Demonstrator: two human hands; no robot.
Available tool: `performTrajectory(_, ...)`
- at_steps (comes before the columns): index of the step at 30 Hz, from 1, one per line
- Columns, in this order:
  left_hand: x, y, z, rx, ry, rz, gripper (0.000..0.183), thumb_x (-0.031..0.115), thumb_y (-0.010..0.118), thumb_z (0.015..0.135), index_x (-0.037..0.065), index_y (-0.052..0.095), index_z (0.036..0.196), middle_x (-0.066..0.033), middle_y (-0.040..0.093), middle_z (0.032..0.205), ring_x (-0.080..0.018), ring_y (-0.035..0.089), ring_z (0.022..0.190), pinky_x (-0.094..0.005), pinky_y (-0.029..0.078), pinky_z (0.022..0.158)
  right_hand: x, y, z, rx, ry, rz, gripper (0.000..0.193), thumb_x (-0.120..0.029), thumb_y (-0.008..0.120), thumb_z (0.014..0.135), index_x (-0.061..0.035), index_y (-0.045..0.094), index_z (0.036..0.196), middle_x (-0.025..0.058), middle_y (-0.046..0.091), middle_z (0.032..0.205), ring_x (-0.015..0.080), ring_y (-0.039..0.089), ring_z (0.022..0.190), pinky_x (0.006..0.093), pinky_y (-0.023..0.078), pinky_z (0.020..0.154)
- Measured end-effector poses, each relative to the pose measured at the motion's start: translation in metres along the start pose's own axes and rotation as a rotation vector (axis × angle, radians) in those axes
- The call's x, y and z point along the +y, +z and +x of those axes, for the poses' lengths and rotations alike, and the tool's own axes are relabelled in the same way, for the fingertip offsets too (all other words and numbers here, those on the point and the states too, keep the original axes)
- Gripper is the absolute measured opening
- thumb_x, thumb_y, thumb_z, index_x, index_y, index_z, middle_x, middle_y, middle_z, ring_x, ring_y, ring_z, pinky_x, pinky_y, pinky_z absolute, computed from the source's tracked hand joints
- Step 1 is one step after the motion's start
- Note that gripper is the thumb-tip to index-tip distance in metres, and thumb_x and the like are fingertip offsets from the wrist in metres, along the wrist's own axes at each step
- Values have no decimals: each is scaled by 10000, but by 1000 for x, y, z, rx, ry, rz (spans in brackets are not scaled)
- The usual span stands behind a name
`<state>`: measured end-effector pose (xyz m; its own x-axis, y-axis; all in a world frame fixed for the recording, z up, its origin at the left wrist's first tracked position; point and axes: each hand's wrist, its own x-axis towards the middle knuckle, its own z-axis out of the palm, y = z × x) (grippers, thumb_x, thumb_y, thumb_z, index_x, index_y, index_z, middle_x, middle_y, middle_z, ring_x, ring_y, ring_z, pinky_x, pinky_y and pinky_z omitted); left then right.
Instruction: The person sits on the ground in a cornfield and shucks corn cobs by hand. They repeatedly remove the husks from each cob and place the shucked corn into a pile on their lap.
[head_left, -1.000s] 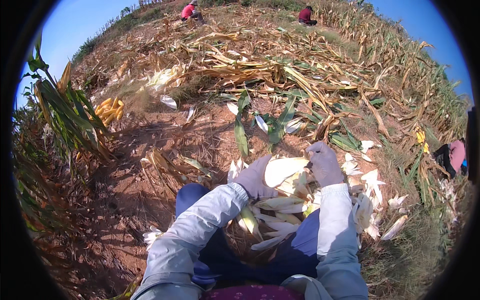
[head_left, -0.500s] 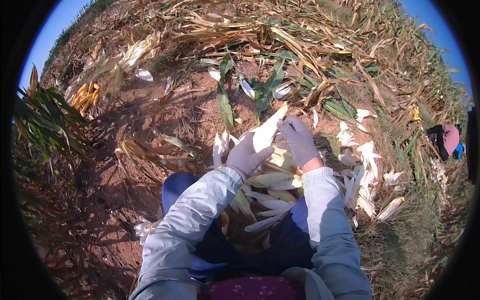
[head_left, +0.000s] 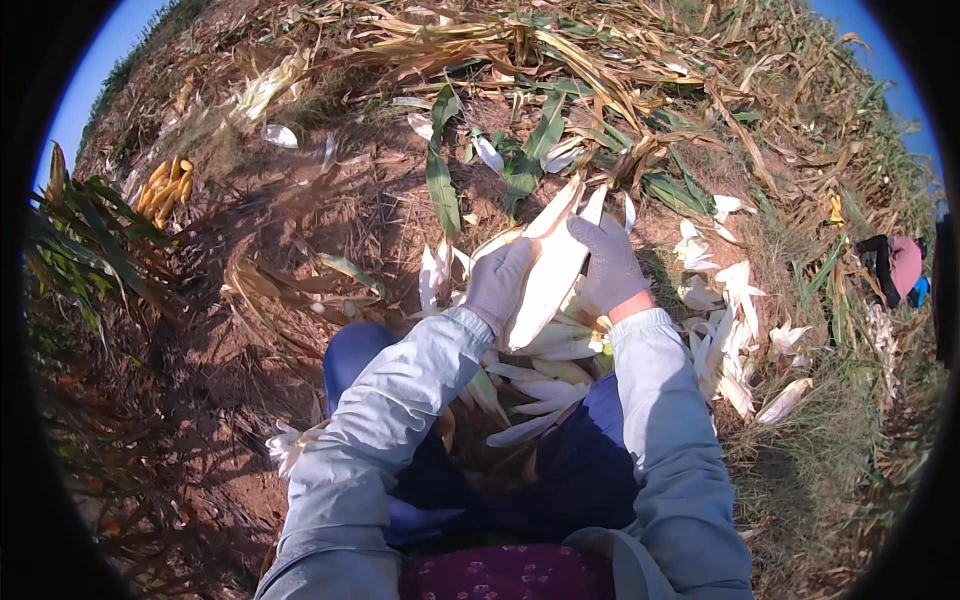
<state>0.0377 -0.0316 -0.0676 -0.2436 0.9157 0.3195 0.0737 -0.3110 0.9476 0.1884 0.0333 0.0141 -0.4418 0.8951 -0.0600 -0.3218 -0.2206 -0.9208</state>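
Note:
An ear of corn (head_left: 545, 285) in pale, cream-white husk is held between my gloved hands, tilted with its tip up and to the right. My left hand (head_left: 497, 283) grips its left side, fingers curled. On its upper right side, my right hand (head_left: 610, 265) is closed on the husk near the tip, where the leaves stand parted. Whether kernels show in the gap I cannot make out. Beneath my hands, between my knees, lies a heap of pale husks (head_left: 545, 395), some perhaps still around ears.
Loose white husks (head_left: 735, 340) litter the ground to my right. Shucked yellow ears (head_left: 165, 192) form a pile at the far left, beside green corn leaves (head_left: 100, 240). Dry stalks (head_left: 450, 60) cover the ground ahead. Pink and black cloth (head_left: 895, 268) lies at the far right.
The husk leaves near the tip have spread apart. The ear has come lower and its lower end now shows between my hands. My right hand has shifted slightly right.

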Motion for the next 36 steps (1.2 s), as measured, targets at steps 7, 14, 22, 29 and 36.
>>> performTrajectory(7,29,-23,23,305,-578,-577,501,413,576,882,-11,517,1143,-106,617,982,-232,615,832,-332,507,692,-21,-37,1,70,-191,379,346,-302,493,917,-7,520,1094,147,602,905,307,599,840,443,490,797)
performTrajectory(14,20,-26,23,375,-457,305,414,270,625,826,-18,534,1110,-79,595,959,-152,572,841,-270,478,723,-33,-43,1,220,-407,291,398,-407,412,941,-35,553,923,105,593,782,239,589,726,361,484,682)
performTrajectory(22,44,10,8,-215,-165,148,618,339,784,686,-23,533,1120,-107,620,977,-184,589,883,-304,473,790,-25,-8,9,197,-390,236,380,-389,449,931,-20,544,930,139,619,793,257,611,737,373,503,727)
performTrajectory(29,61,1,7,-176,-395,225,661,280,817,611,-23,537,1127,-151,640,990,-233,624,895,-319,480,792,-21,-12,7,292,-164,50,332,-311,531,914,-28,534,1088,91,606,892,227,606,847,357,509,759)
performTrajectory(36,58,0,5,-159,-153,300,544,304,737,714,-41,551,1092,-147,642,945,-227,625,856,-309,474,759,-20,-21,2,275,-140,-57,297,-193,543,897,3,566,1119,44,602,1010,140,581,911,270,480,772)
